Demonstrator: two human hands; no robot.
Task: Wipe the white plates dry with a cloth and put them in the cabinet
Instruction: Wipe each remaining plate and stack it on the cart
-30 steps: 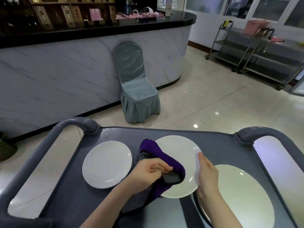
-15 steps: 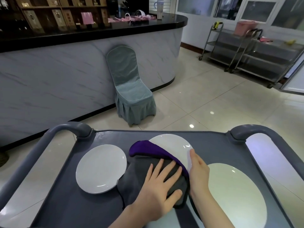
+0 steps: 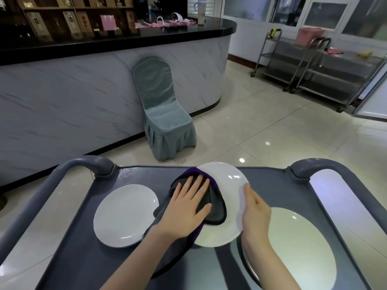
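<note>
At lower centre, left hand, fingers spread flat, is pressing soft cloth onto a glossy round plate; right hand is gripping its rim.

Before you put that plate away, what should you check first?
1. Left hand flat on the cloth: ok.
2. Cloth on the middle plate: ok, but it covers only the plate's left part.
3. Right hand holding the middle plate's right rim: ok.
4. Middle plate dry all over: cannot tell.
5. Small plate and large plate wiped: cannot tell; both lie on the cart with no hand on them.
6. Cabinet in sight: not ok, none shows in this view.
</note>
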